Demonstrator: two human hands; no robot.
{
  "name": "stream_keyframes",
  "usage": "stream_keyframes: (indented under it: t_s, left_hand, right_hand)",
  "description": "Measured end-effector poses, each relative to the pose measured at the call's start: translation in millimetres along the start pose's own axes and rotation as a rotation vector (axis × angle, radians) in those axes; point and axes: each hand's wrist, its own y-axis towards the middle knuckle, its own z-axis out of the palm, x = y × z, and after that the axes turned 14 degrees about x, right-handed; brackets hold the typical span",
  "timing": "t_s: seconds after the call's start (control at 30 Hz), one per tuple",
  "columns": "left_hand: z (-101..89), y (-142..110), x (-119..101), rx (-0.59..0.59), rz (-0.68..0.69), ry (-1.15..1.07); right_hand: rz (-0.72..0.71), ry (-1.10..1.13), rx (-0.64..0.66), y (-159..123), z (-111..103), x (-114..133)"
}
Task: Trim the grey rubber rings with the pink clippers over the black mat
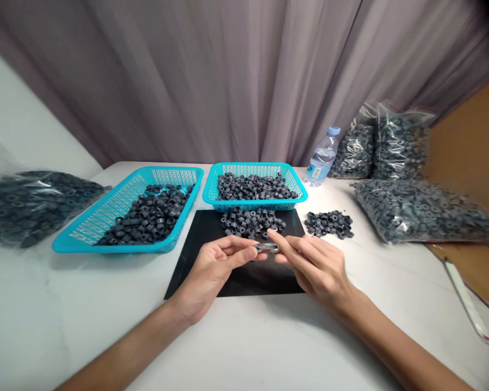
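My left hand [220, 260] and my right hand [313, 263] meet over a black mat [252, 279]. Between their fingertips spans a small, shiny, flat object [268, 247], silvery and partly hidden, whose kind I cannot make out. The left thumb and fingers pinch its left end. On its other end the right fingers are closed, with the index finger lying along the top. Just beyond the fingers, a pile of small dark grey plastic rings [250, 221] lies on the mat.
Two blue baskets, one left [118, 248] and one at the back [255, 205], contain grey rings. A smaller ring pile [329, 224] lies right. Bags of rings stand at left [36, 201] and right [424, 212]. A water bottle [323, 160] and a white-handled tool [466, 298] are also right.
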Motion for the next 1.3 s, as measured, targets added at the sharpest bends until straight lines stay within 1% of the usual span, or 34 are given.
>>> stream_keyframes:
  t_s: [0.17, 0.37, 0.67, 0.83, 0.97, 1.3]
  left_hand:
    - [0.0, -1.0, -1.2, -0.023, -0.009, 0.007]
    - [0.2, -1.2, -2.6, -0.023, -0.013, 0.019]
    - [0.2, -1.1, -1.8, 0.000, -0.002, -0.008]
    - [-0.6, -1.0, -2.9, 0.001, 0.001, 0.010]
    - [0.2, -0.7, -3.7, -0.008, 0.003, 0.010]
    - [0.9, -0.7, -4.4, -0.015, 0.001, -0.021]
  right_hand:
    - [0.009, 0.017, 0.010, -2.4, 2.0, -1.7]
    - [0.015, 0.007, 0.009, -1.8, 1.2, -0.6]
    - [0.008, -0.005, -0.012, 1.7, -3.6, 1.1]
    - [0.028, 0.014, -0.047, 1.8, -5.4, 1.3]
    - [0.049, 0.033, -0.052, 0.9, -4.1, 0.0]
    - [0.036, 0.052, -0.030, -0.5, 0.2, 0.1]
